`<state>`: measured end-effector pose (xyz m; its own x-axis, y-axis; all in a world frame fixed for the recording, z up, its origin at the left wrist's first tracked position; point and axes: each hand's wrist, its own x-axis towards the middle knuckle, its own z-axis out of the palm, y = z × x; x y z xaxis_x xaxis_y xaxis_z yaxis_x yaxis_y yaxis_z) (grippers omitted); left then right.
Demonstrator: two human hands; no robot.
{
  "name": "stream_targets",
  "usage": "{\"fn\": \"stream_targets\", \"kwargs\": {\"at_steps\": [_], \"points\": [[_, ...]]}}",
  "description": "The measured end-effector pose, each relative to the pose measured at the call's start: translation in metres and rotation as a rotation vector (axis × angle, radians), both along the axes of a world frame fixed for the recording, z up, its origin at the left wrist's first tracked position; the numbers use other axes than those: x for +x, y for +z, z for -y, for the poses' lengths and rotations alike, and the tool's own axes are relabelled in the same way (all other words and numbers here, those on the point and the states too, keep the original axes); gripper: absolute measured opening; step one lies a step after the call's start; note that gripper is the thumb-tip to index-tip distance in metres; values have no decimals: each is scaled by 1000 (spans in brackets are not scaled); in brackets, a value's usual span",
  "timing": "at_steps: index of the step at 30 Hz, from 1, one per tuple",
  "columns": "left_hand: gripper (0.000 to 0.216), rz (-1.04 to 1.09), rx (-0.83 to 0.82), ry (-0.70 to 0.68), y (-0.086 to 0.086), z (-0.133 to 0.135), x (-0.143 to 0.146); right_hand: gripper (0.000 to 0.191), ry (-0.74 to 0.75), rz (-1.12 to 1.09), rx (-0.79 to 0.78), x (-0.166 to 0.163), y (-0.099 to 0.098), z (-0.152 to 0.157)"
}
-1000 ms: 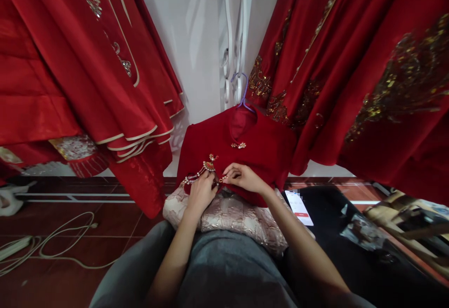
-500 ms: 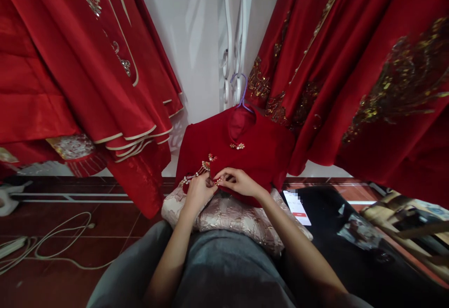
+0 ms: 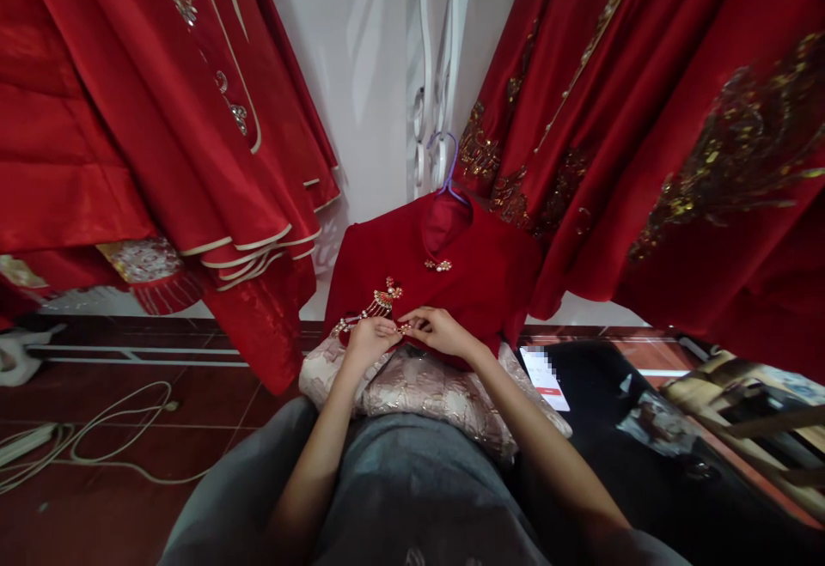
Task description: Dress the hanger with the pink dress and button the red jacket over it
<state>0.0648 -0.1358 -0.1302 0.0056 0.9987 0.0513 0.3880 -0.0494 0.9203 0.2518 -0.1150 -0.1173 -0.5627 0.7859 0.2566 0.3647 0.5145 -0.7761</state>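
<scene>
A red jacket [image 3: 496, 270] on a purple hanger [image 3: 446, 173] lies over a pale patterned cushion [image 3: 444, 386] on my lap. Low on its front, my left hand [image 3: 370, 341] and my right hand [image 3: 439, 331] meet fingertip to fingertip. Both pinch a small gold clasp [image 3: 404, 329]; its details are too small to make out. Just above my left hand sits a gold and red brooch [image 3: 387, 295], its beaded tassels hanging toward the lower left. Another gold clasp [image 3: 438, 265] joins the collar, apart from my hands.
Red garments [image 3: 148, 136] hang at the left, and red gowns with gold sequins [image 3: 702, 179] at the right. A lit phone [image 3: 545, 379] and a clear plastic bag [image 3: 661, 424] lie on a black surface to my right. A pale cable [image 3: 116, 429] coils on the tiled floor.
My left hand has flattened, its fingers now reaching straighter toward the clasp, and more of the brooch shows above it. Right hand stays pinched at the same spot. The view has shifted slightly.
</scene>
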Motion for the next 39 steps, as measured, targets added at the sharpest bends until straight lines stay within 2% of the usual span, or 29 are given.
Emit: {"fn": "stream_targets", "kwargs": {"at_steps": [11, 21, 23, 25, 30, 32, 35, 37, 39], "points": [[11, -41, 28, 11, -1, 0, 2, 26, -61, -6, 43, -6, -9, -1], [12, -133, 73, -13, 1, 3, 0, 19, -197, 10, 83, -17, -18, 3], [13, -166, 79, -34, 5, 5, -1, 19, -177, 62, 86, -14, -11, 4], [17, -223, 96, -20, 11, 7, -5, 20, -142, 111, 81, -7, 3, 7], [22, -345, 197, 191, 33, 11, -28, 20, -212, 50, 111, 22, 56, 20], [17, -355, 215, 202, 39, 14, -34, 21, -239, 76, 80, 31, 68, 25], [13, -353, 191, 97, 42, 18, -30, 28, -142, 298, -76, 37, 68, 30], [11, -367, 158, 14, 42, 21, -21, 40, -61, 441, -161, 34, 59, 30], [11, -405, 131, -25, 42, 24, -12, 44, -60, 464, -168, 27, 47, 27]]}}
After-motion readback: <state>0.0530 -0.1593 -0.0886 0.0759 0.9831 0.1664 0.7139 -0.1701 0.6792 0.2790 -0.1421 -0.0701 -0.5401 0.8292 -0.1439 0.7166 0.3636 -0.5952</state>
